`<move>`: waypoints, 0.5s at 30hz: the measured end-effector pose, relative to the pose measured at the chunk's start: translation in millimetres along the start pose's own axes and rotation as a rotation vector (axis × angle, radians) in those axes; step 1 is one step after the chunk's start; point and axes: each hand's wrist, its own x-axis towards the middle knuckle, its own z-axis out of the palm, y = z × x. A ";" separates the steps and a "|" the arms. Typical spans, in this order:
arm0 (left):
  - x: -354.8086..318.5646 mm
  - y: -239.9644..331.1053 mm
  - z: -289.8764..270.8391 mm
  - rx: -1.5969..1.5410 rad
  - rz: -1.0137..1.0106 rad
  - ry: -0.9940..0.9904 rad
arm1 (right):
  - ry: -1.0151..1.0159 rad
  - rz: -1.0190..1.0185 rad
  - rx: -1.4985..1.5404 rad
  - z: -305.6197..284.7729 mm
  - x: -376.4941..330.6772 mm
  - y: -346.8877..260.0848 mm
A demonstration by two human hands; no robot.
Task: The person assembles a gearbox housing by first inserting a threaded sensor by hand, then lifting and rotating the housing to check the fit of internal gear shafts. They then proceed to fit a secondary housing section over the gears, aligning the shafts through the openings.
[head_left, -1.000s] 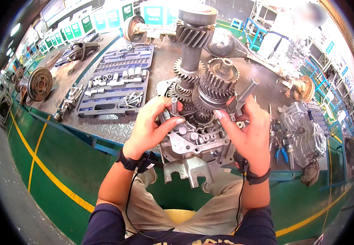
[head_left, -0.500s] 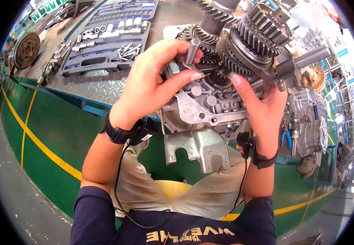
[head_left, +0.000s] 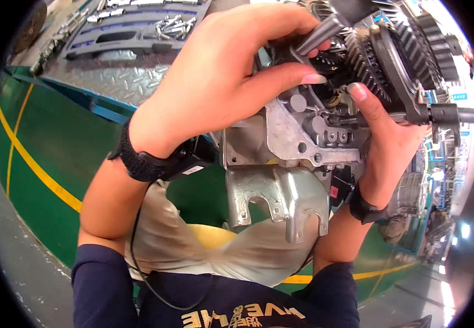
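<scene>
A gearbox point(head_left: 281, 136) of bare grey metal stands in front of me, with a thick stack of toothed gears point(head_left: 406, 49) rising at its far right. My left hand point(head_left: 220, 76) curls around a short metal rod point(head_left: 322, 35) at the gears' left; fingertips show beyond the rod and the thumb lies in front. My right hand point(head_left: 393, 131) is around a horizontal shift rod point(head_left: 346, 118), thumb pointing up toward the gears, other fingers mostly hidden. A dark shift fork point(head_left: 428, 113) sits on that rod just beside the hand. A bent metal bracket point(head_left: 275, 197) juts toward me below the housing.
An open socket tool case point(head_left: 116, 35) with sockets and bolts lies on the metal-topped bench point(head_left: 111, 74) at the left. Another metal housing point(head_left: 409, 194) stands at the right. Green floor point(head_left: 34, 164) with yellow lines runs below the bench.
The view has moved closer to the gearbox, which now sits further right and larger. The gears appear tilted more to the right. Both hands keep about the same places on the gearbox.
</scene>
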 end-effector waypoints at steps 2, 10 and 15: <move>0.7 7.8 -3.8 -0.007 0.023 -0.016 | 0.009 -0.039 -0.007 2.4 -1.6 1.8; -9.1 -6.2 8.7 0.005 0.132 0.110 | -0.110 -0.004 -0.096 -12.5 -0.6 -2.1; -10.5 -3.3 15.3 0.081 0.011 0.150 | -0.075 0.066 -0.036 -8.0 0.5 -2.8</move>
